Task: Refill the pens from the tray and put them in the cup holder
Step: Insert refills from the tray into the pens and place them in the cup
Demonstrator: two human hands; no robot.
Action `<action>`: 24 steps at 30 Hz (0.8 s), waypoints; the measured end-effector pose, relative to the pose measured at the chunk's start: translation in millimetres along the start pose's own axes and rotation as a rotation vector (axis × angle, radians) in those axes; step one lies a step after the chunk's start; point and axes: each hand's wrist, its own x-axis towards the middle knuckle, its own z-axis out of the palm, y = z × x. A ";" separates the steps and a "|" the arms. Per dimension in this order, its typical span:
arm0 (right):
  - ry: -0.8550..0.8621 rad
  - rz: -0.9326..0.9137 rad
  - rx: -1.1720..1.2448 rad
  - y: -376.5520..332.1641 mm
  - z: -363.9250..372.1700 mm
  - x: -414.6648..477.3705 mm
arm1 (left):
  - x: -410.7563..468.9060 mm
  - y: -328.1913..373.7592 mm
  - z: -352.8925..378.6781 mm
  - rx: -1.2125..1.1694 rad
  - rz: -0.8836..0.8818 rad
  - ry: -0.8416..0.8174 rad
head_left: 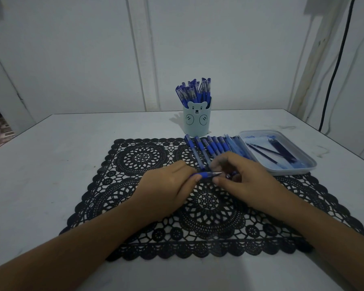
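My left hand [168, 185] grips a blue pen [206, 175] that lies level over the black lace mat [135, 164], its tip pointing right. My right hand [237, 177] is just right of the tip with curled fingers that seem to pinch a small dark part; I cannot make out what it is. Behind my hands several blue pens [212, 145] lie in a row on the mat. A pale blue bear-faced cup holder [197, 120] stands behind them, full of blue capped pens. At the right a pale tray [303, 162] holds dark refills [267, 152].
A white table [51, 164] carries everything, with a white panelled wall behind it. A black cable [334, 70] hangs down the wall at the right. A patterned floor shows past the table's left edge.
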 end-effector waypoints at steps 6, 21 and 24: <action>0.063 0.010 -0.008 -2.9 3.4 0.7 | 0.6 0.5 -0.6 0.004 0.011 -0.019; -0.118 -0.177 -0.448 4.4 0.2 -0.5 | 1.2 -5.1 2.5 -0.108 -0.324 -0.037; -0.151 -0.193 -0.451 4.8 4.0 -1.7 | 1.5 -5.3 3.5 -0.095 -0.310 -0.030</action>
